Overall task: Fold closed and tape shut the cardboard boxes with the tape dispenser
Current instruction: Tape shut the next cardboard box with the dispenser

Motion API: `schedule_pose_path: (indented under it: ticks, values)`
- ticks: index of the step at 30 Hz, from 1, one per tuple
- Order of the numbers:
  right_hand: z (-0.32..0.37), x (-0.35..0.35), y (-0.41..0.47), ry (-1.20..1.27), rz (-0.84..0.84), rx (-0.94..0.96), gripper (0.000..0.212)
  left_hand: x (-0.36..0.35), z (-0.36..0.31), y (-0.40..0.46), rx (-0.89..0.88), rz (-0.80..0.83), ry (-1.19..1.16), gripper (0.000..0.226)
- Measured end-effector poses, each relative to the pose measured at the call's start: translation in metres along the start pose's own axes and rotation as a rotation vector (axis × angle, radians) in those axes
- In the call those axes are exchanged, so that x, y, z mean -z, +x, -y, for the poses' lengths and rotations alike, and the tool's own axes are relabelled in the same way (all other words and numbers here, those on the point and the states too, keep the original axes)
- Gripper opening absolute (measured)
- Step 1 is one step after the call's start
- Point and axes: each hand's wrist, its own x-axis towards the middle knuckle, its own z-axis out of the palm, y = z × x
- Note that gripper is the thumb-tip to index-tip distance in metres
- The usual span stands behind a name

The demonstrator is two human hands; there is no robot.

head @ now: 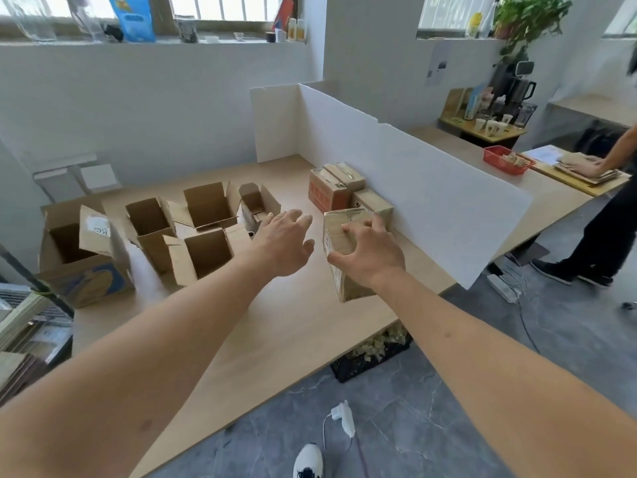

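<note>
My right hand (pixel 370 251) grips the top of a closed cardboard box (pixel 346 288) near the table's right edge, thumb on its near side and fingers over the top. My left hand (pixel 287 241) hovers open just left of that box, fingers spread, holding nothing. Several open boxes (pixel 210 205) with their flaps up stand to the left, among them a big one with blue print (pixel 82 250). Three closed, taped boxes (pixel 331 191) sit by the white divider. A dark object, possibly the tape dispenser (pixel 251 226), shows partly behind my left hand.
A tall white foam divider (pixel 413 181) runs along the table's right side. The wooden table (pixel 275 326) has bare room in front of me. Another person (pixel 606 208) stands at a far table with a red basket (pixel 505 160). A black crate (pixel 372 357) and cables lie on the floor.
</note>
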Motion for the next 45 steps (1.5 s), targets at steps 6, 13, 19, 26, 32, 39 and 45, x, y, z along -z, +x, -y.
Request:
schedule_pose_path:
  ticks: [6,13,19,26,32,39,45]
  values:
    - [-0.034,-0.025,0.09,-0.018,0.063,-0.044,0.075,-0.039,0.004,0.094,-0.009,0.061,-0.01,0.056]
    - [-0.071,-0.04,0.178,-0.013,0.111,-0.092,0.074,-0.067,0.004,0.19,-0.042,0.129,-0.01,0.051]
    - [-0.114,-0.057,0.245,0.012,0.164,-0.06,0.069,-0.096,-0.002,0.258,-0.016,0.162,-0.015,0.044]
    - [-0.175,-0.1,0.34,-0.011,0.279,0.047,0.072,-0.154,-0.018,0.328,0.149,0.223,-0.016,0.045]
    - [-0.217,-0.14,0.408,0.004,0.363,0.14,0.069,-0.194,-0.034,0.372,0.355,0.27,-0.05,0.045]
    - [-0.229,-0.196,0.457,-0.006,0.347,0.194,0.066,-0.243,-0.03,0.394,0.525,0.31,-0.116,0.048]
    - [-0.237,-0.248,0.485,-0.072,0.288,0.267,0.058,-0.293,-0.013,0.421,0.569,0.302,-0.176,0.052]
